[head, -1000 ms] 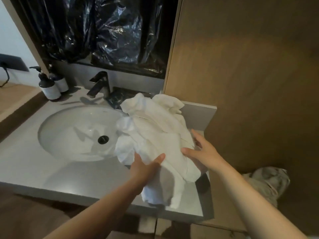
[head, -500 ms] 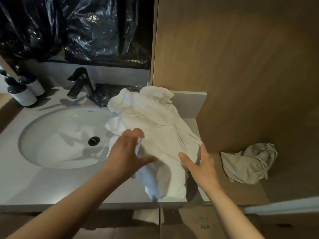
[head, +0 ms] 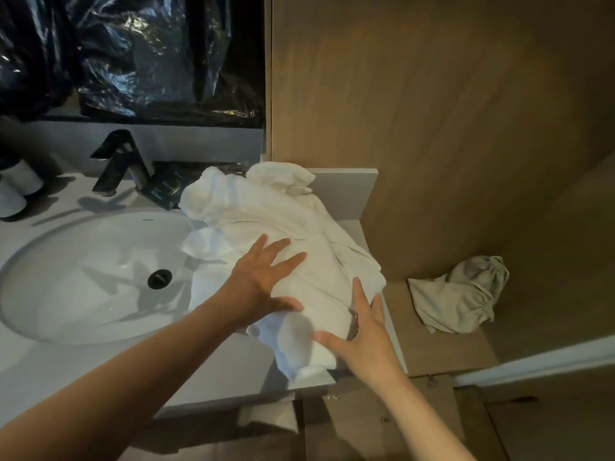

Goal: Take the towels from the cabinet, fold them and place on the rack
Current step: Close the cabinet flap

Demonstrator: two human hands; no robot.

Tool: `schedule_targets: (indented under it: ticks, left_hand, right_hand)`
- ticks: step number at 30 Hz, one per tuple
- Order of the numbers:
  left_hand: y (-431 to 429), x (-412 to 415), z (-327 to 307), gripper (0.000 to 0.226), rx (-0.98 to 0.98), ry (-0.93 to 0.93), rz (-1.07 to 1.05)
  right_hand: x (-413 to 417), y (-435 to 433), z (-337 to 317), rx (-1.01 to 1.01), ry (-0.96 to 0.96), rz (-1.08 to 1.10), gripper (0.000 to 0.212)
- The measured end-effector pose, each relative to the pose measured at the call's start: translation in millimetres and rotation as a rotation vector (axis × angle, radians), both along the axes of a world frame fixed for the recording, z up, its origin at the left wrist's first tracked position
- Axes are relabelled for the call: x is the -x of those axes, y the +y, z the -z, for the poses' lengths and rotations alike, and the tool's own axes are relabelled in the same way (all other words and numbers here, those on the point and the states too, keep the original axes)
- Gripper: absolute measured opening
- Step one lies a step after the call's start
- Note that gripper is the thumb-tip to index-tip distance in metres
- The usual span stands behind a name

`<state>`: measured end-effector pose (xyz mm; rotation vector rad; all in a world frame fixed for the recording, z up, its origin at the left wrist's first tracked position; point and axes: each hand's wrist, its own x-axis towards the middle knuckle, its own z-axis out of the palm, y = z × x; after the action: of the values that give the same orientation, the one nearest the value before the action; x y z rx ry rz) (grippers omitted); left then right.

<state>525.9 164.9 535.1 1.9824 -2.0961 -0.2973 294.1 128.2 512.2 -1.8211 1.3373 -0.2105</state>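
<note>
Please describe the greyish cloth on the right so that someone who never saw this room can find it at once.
Find the white sink in the grey counter, then look right, past the counter's end, to the lower wooden ledge. A crumpled grey-beige cloth lies there. Unlike the white towels heaped on the counter, it is darker, smaller and lies off the counter.

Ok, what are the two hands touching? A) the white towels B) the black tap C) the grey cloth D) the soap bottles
A: the left hand and right hand both lie with spread fingers on the white towels heaped on the counter.
</note>
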Motion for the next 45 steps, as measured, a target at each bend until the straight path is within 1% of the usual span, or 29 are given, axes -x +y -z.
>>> schedule_targets:
  ticks: [3,4,6,8,9,13,16,22,25,30,33,36,39,41,45]
  left_hand:
    - [-8,11,8,0.081,0.089,0.048,-0.061]
    - [-14,16,9,0.081,0.074,0.018,-0.087]
    - [-31,27,11,0.086,-0.071,-0.075,-0.177]
    - [-49,39,9,0.088,-0.207,-0.039,-0.293]
    - [-58,46,9,0.087,-0.22,-0.012,-0.329]
    - [-82,63,10,0.086,-0.194,-0.026,-0.382]
    - [-95,66,11,0.086,-0.173,-0.047,-0.378]
    - [-95,67,4,0.084,-0.181,-0.043,-0.361]
    - [-90,70,-3,0.084,-0.17,-0.084,-0.321]
    - [-80,85,-18,0.08,-0.223,-0.179,-0.238]
    - [-71,115,-36,0.067,-0.158,-0.313,-0.191]
    - [-61,160,-51,0.049,-0.039,-0.382,-0.12]
    - [-49,215,-55,0.036,0.019,-0.288,0.009]
    - [-37,255,-52,0.031,0.006,-0.209,0.115]
    - [-12,335,-34,0.04,-0.075,-0.135,0.268]
  right_hand:
    - [5,-10,6,0.076,-0.028,0.035,0.112]
    - [8,-15,7,0.099,-0.043,0.064,0.109]
    - [12,-26,9,0.18,-0.034,0.128,0.101]
    - [16,-41,8,0.267,0.01,0.181,0.093]
    - [18,-48,7,0.281,0.021,0.202,0.09]
    - [23,-76,1,0.276,-0.021,0.27,0.082]
    - [24,-87,-2,0.243,-0.031,0.33,0.078]
    - [37,-66,-4,0.226,-0.087,0.44,0.068]
    - [57,-43,-6,0.218,-0.066,0.488,0.063]
    - [107,-12,-10,0.18,-0.013,0.561,0.051]
    - [145,7,-12,0.153,0.028,0.578,0.046]
    - [191,29,-14,0.152,0.058,0.614,0.044]
    - [242,53,-16,0.161,0.106,0.653,0.043]
    - [279,70,-17,0.155,0.123,0.686,0.042]
    - [353,109,-17,0.165,0.268,0.693,0.041]
